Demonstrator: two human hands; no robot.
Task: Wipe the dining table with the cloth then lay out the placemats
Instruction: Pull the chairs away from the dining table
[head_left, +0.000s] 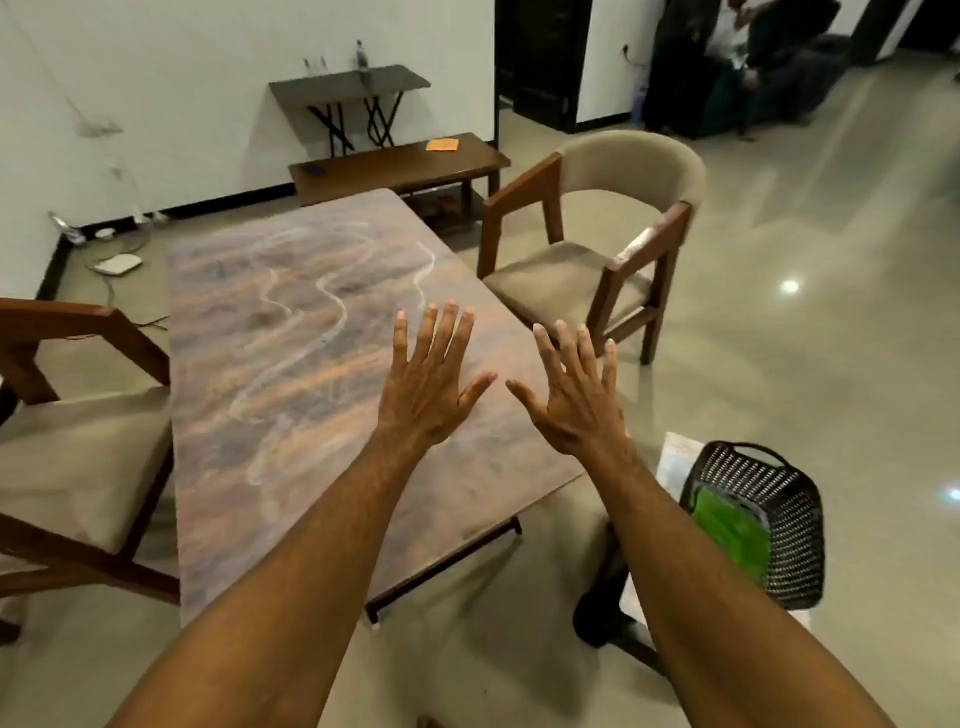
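Observation:
The dining table (291, 364) has a brown and purple streaked top with pale wavy lines across it. Both my arms stretch out over its right half. My left hand (423, 384) is held above the top with fingers spread, palm down, holding nothing. My right hand (574, 395) is spread the same way over the table's right edge. To the lower right, a black woven basket (779, 519) sits on a pale surface and holds something bright green (727, 530); whether that is the cloth or placemats I cannot tell.
A padded wooden chair (587, 249) stands at the table's right side, another chair (78, 457) at its left. A low wooden bench (400, 163) and a small console table (348, 85) stand by the far wall. Cables and a white device (117, 264) lie on the floor.

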